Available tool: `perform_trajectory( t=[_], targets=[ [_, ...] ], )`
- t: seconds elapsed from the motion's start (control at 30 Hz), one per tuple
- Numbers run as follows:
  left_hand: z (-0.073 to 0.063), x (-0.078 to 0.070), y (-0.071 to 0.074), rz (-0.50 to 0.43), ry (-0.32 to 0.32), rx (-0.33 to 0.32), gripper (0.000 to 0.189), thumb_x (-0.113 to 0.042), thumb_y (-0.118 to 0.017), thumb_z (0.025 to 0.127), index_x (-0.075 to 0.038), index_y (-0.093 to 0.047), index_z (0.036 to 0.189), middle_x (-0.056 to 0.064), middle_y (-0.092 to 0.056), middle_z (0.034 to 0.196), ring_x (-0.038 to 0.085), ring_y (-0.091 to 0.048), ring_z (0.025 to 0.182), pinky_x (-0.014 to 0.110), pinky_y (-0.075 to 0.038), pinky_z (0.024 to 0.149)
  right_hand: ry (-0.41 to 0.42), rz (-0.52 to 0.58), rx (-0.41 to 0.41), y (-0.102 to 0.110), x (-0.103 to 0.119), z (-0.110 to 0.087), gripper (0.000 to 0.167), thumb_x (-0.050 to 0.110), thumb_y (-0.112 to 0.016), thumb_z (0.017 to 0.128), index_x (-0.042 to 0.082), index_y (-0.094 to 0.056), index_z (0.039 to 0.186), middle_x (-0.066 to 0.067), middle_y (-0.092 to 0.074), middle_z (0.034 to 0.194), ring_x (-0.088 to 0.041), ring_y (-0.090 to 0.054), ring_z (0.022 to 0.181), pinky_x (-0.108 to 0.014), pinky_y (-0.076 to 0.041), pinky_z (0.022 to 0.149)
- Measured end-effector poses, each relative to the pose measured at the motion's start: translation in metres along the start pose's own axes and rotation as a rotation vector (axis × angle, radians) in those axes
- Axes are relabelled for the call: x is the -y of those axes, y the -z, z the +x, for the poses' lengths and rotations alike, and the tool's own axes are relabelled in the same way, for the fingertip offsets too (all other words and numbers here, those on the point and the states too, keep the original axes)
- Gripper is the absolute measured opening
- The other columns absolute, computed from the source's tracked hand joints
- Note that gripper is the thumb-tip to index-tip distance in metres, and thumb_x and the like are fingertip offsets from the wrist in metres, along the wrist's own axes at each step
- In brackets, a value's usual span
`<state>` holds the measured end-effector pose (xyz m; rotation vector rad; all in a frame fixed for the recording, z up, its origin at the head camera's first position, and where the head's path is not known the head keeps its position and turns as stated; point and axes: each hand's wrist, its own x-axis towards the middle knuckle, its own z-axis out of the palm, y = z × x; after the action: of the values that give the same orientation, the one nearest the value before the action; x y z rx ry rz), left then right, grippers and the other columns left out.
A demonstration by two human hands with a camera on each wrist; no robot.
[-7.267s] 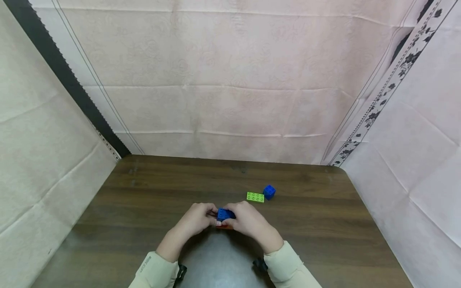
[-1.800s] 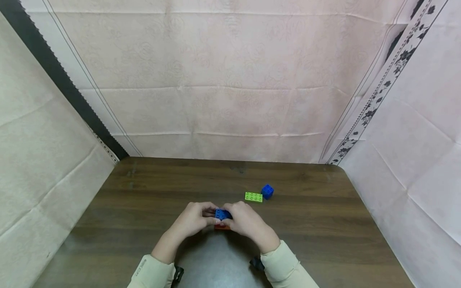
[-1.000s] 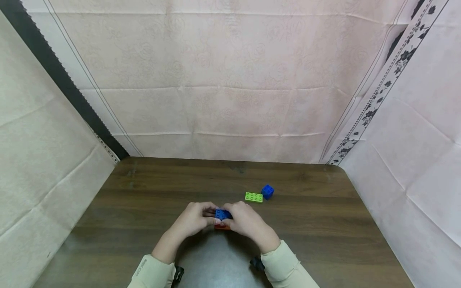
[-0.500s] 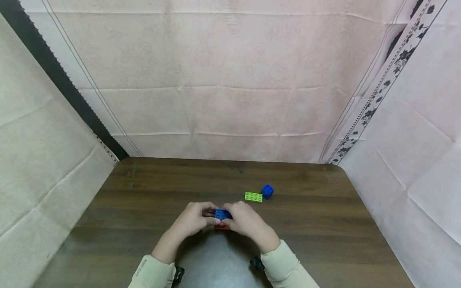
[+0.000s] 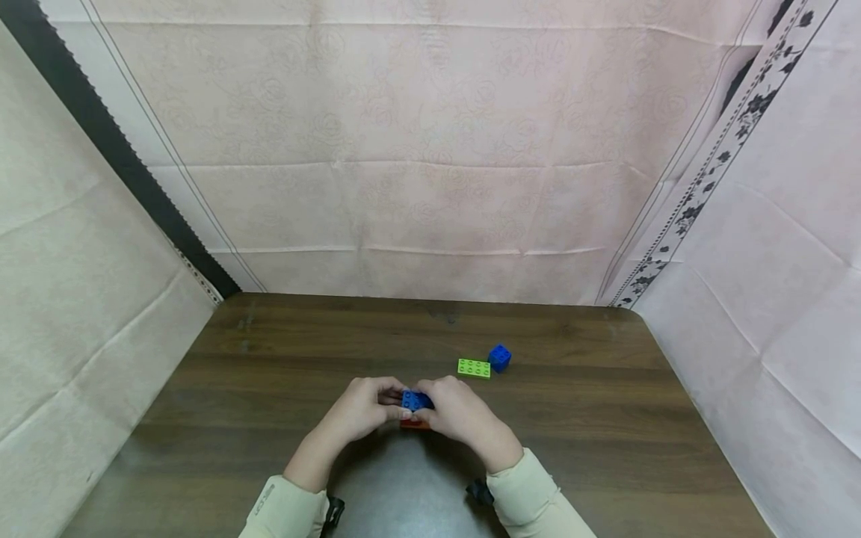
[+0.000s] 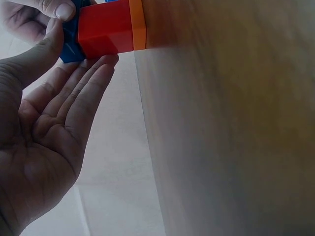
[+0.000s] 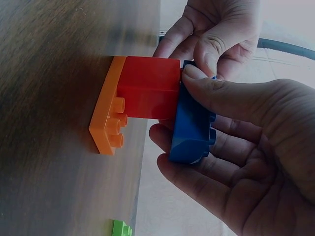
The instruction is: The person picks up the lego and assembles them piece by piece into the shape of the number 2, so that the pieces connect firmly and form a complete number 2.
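On the table stands a small stack in the right wrist view: a flat orange brick (image 7: 104,110) at the bottom, a red brick (image 7: 150,88) on it, and a blue brick (image 7: 189,120) on top. Part of a red stud shows at one end of the joint between red and blue. My left hand (image 5: 363,407) pinches one end of the blue brick, its thumb on the near side and fingers reaching behind the red brick. My right hand (image 5: 464,411) grips the other end, thumb in front and fingers curled round the back. The head view hides most of the red brick.
Beyond my right hand a flat lime-green brick (image 5: 474,368) lies studs up, with a blue block (image 5: 500,358) right at its corner. The brown wooden table (image 5: 303,336) ends at a pale cloth wall (image 5: 430,187), with more cloth on both sides.
Since the oldest frame the head view has shifted slightly. Both hands keep their hold on the blue brick, and the bricks on the table lie as before.
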<state>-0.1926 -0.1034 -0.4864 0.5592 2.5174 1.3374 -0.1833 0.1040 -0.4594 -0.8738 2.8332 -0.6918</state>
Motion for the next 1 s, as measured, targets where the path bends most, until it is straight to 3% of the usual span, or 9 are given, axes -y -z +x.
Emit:
perform_trajectory(
  t=[1.0],
  targets=[
    [0.0003,-0.0007,0.0008,-0.023,0.046,0.011,0.021,-0.023,-0.08,0.088,-0.016,-0.073,0.106,0.001,-0.072,0.1,0.014,-0.07,0.091,0.034,-0.058,0.077,-0.006,-0.004,0.005,0.0007,0.0016,0.0002,0.027,0.022,-0.076,0.092,0.01,-0.071,0.115,0.005,-0.07,0.093,-0.004,-0.055,0.07,-0.022,-0.047,0.065]
  ],
)
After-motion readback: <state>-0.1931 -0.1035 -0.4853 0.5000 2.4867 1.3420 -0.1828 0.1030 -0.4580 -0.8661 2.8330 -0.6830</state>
